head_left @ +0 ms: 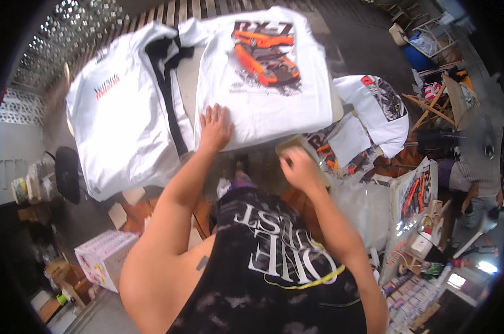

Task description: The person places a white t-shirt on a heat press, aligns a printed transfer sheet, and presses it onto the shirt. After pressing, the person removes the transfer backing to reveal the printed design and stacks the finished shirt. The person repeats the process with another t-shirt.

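Pierced block wall (68, 33) at far left, then a pink-and-white box (104, 253) low down. Next, a white shirt (118, 128) with small chest print, laid out, black cloth (165, 72) along its right side. Left hand (215, 128) open, palm down, fingers spread, pressed on the near left corner of a car shirt (263, 106), spread flat with orange cars up. Right hand (301, 168) with fingers curled, just beside a tan piece (285, 146) below that shirt; too blurred to tell whether gripping it, though perhaps touching. Farther right, printed film (355, 161) and another white garment (383, 125).
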`<state>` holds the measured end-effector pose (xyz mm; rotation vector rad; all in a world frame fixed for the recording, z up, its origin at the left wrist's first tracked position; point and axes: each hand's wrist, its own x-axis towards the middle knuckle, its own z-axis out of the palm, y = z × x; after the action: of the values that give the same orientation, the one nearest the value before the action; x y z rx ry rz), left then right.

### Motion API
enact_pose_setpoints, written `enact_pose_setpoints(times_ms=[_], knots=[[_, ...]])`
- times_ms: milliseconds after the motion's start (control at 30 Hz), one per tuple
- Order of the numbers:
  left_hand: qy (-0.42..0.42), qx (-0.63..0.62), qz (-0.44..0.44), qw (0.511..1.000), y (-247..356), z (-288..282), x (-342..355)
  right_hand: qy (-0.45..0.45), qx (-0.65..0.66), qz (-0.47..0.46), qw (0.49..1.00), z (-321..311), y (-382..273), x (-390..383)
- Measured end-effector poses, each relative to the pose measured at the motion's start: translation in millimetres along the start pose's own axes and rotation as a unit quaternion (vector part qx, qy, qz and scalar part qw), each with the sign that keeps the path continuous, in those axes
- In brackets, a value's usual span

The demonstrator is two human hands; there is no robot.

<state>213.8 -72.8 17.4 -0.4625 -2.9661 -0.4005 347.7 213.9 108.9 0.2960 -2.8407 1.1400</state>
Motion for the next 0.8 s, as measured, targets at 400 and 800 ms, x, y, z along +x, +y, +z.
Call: enact_pose_setpoints(times_ms=[400, 800], knots=[[0.077, -0.194, -0.219, 0.953, -72, 14, 76, -0.231, -0.246, 0.058, 0.939, 114, -24, 147], [-0.101, -0.474, -0.061, 0.873, -3, -12, 360, 0.001, 0.004, 0.259, 0.966, 61, -15, 72]])
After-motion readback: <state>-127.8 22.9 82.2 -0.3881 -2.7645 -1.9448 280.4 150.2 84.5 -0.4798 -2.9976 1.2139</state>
